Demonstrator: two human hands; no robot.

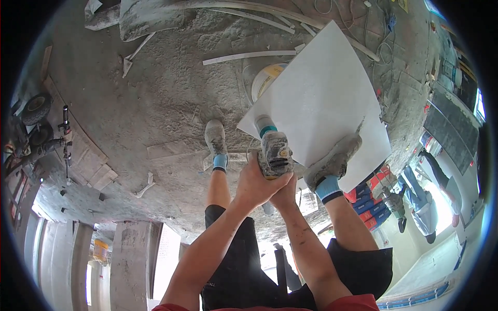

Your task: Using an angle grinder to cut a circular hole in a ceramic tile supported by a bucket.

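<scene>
Both my hands are closed around a dusty handheld power tool (pixel 275 150) with a teal ring and a round grey cylinder at its front. My left hand (pixel 257 181) wraps its rear from the left. My right hand (pixel 284 193) grips the back end, its fingers partly hidden by the left hand. The cylinder is over the near left corner of a large white tile or panel (pixel 316 98); whether it touches cannot be made out. A white and yellow bucket (pixel 263 80) shows partly under the panel's left edge. My right shoe (pixel 334 161) rests on the panel's near side.
My left shoe (pixel 215 137) stands on the dusty concrete floor. Pale strips (pixel 249 56) and a dusty sack (pixel 150 18) lie ahead. Cables (pixel 385 52) trail at far right. Red and blue packages (pixel 371 207), a drill-like tool (pixel 394 205) and another person (pixel 421 207) are at right.
</scene>
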